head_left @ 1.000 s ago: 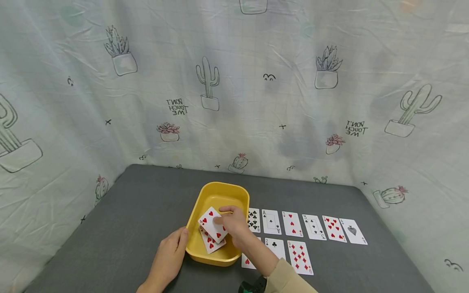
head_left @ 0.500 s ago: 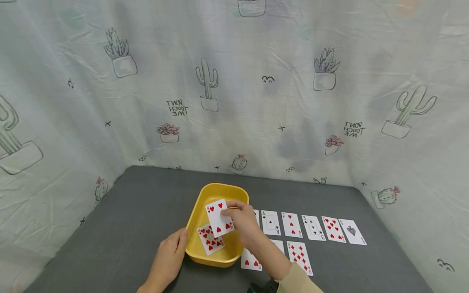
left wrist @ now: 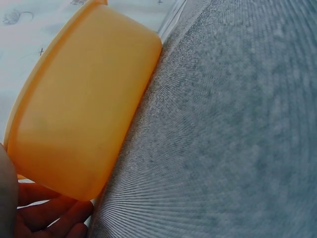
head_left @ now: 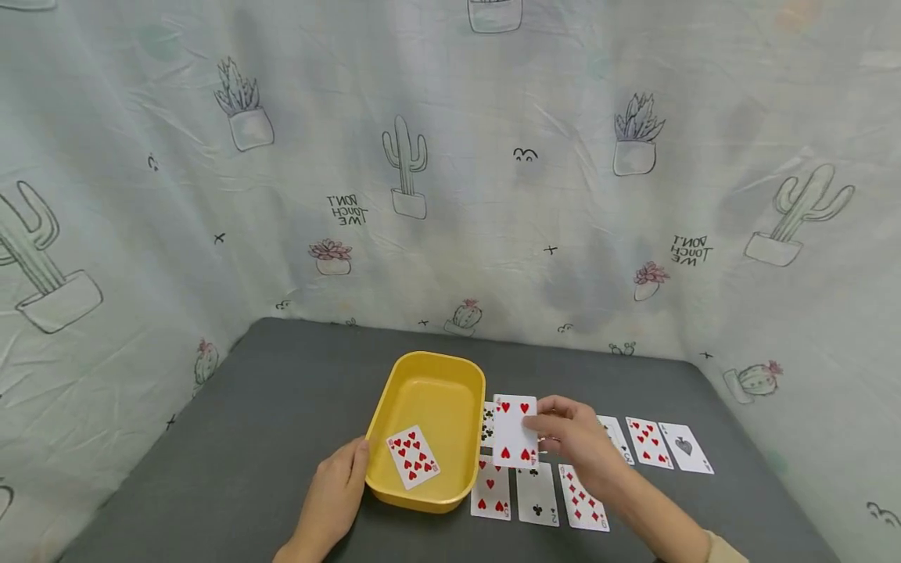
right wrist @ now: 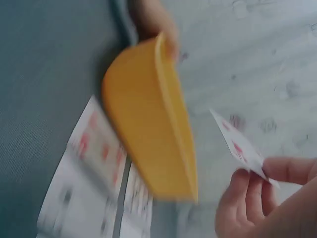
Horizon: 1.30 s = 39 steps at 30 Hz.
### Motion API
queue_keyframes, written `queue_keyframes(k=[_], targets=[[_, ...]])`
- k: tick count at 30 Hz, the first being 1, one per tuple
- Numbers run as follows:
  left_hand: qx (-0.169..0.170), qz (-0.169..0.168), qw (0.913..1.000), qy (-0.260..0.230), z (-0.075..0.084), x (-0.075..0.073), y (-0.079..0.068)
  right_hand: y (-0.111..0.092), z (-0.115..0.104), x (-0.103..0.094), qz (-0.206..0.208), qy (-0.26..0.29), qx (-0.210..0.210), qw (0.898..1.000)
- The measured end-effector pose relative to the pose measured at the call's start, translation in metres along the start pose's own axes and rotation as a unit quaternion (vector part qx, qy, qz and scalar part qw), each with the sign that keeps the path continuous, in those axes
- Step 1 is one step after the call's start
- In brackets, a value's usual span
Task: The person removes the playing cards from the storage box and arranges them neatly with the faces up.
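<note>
My right hand (head_left: 573, 434) pinches a four of hearts (head_left: 512, 438) between thumb and fingers, to the right of a yellow plastic tray (head_left: 422, 360). The card overlaps the laid-out cards in the head view; the right wrist view has it raised and tilted. Inside the tray, toward its near end, another hearts card (head_left: 413, 457) lies face up. My left hand (head_left: 331, 493) grips the tray's near left side, thumb at the rim. In the left wrist view its fingers (left wrist: 54, 213) bend along the tray's outer wall.
Face-up cards lie in two rows right of the tray. A five of hearts (head_left: 490, 491), two of clubs (head_left: 538, 495) and nine of diamonds (head_left: 583, 499) form the near row. The far row ends with an ace of spades (head_left: 686, 448). A printed curtain (head_left: 436, 156) hangs behind the dark table.
The four of hearts has been lifted out of the tray and carried right, over the laid-out cards. The other hearts card stays in the tray. My left hand keeps its hold.
</note>
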<state>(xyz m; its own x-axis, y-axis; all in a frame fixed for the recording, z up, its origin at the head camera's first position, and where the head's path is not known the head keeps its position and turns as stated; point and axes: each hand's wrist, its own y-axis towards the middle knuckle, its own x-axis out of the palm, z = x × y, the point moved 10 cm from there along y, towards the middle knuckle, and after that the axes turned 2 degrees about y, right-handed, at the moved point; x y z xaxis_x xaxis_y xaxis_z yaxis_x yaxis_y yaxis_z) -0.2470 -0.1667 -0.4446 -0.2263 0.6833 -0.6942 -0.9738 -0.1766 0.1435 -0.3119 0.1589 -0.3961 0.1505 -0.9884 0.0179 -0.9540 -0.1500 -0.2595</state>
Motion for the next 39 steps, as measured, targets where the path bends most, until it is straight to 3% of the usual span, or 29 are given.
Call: queue_keyframes(k=[5,10,14,20,26,30,33,39], targets=[[-0.001,0.002,1.0000,-0.004,-0.001,0.002,0.001,-0.003,0.023,-0.064,-0.039,-0.015,0.041,0.998],[0.014,0.017,0.9997,-0.006,0.000,-0.004,0.000,-0.005,0.046,-0.111,-0.069,0.002,0.073,0.995],[0.024,0.018,0.9995,-0.010,0.003,-0.006,-0.001,-0.007,0.063,-0.133,-0.091,0.012,0.091,0.992],[0.013,0.012,0.9998,-0.005,0.001,-0.006,-0.002,-0.008,0.092,-0.156,-0.103,-0.021,0.104,0.989],[-0.002,0.004,1.0000,-0.007,-0.004,-0.005,-0.001,-0.006,0.109,-0.175,-0.086,-0.065,0.092,0.990],[-0.003,0.000,1.0000,-0.004,-0.005,-0.004,-0.001,-0.004,0.114,-0.184,-0.052,-0.123,0.080,0.988],[0.001,0.000,1.0000,-0.004,-0.004,-0.004,-0.001,-0.004,0.113,-0.188,-0.010,-0.182,0.072,0.981],[0.005,0.002,1.0000,-0.002,-0.003,-0.004,-0.001,-0.006,0.104,-0.191,0.077,-0.272,0.066,0.957]])
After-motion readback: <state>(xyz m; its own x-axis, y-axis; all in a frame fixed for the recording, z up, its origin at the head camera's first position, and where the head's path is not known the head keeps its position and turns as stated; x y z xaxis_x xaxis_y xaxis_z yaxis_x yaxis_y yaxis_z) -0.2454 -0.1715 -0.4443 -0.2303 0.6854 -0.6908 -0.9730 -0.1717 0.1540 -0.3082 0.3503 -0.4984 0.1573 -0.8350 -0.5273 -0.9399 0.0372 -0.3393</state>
